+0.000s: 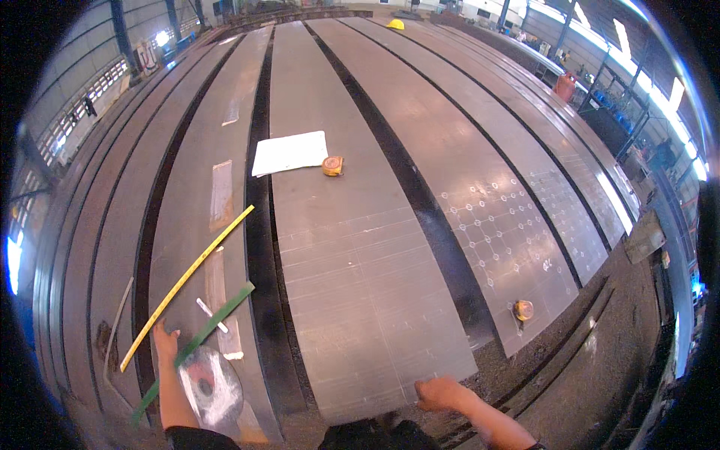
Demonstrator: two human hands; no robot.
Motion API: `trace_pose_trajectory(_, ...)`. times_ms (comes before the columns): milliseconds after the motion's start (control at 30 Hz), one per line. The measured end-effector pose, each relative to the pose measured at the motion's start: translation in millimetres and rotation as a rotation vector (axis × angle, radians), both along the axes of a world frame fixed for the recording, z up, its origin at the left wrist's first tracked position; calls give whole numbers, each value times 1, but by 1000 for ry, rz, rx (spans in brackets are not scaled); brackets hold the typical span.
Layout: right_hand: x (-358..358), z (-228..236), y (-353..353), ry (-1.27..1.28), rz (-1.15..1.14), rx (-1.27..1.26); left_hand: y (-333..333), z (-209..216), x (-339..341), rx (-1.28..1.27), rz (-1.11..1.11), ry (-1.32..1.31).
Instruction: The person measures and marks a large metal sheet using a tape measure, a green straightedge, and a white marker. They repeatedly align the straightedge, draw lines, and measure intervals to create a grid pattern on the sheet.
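Note:
My left hand reaches out at the lower left, fingers spread on a steel plate, touching the near end of a long yellow ruler; a green straightedge crosses just beside it. A round grey disc lies by my left forearm. A white marker stick rests next to the straightedge. My right hand is curled at the near edge of the wide middle steel plate, gripping that edge.
Long steel plates run away from me with dark gaps between them. A white paper sheet and an orange tape measure lie on the middle plate. Another tape measure sits on the chalk-marked right plate. A yellow helmet lies far off.

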State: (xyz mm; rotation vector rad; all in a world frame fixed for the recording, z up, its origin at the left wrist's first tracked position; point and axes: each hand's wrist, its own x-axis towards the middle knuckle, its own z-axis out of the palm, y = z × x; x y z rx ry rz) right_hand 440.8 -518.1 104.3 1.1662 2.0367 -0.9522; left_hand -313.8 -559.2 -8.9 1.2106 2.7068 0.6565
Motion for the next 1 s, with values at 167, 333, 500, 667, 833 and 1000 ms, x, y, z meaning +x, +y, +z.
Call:
trace_pose_trajectory(167,95,-84,-92,-10,93,-77,-108,54,137,324,-120,125)
trace_pose_trajectory(333,257,-258,-210,-257,-406,-384,-229,52,336,497,-73,85)
trace_pose_trajectory(500,300,-270,-327,-232,-638,-460,-399,-34,440,253,-82,107)
trace_pose_trajectory(667,309,-236,-347,-203,-643,-387,-526,-113,507,-658,37,-551)
trace_pose_trajectory(833,267,-261,-308,-112,-408,-208,-605,-156,497,-835,43,-953)
trace_pose_trajectory(1000,136,-278,-233,236,-61,189,-586,-166,440,-271,76,-964)
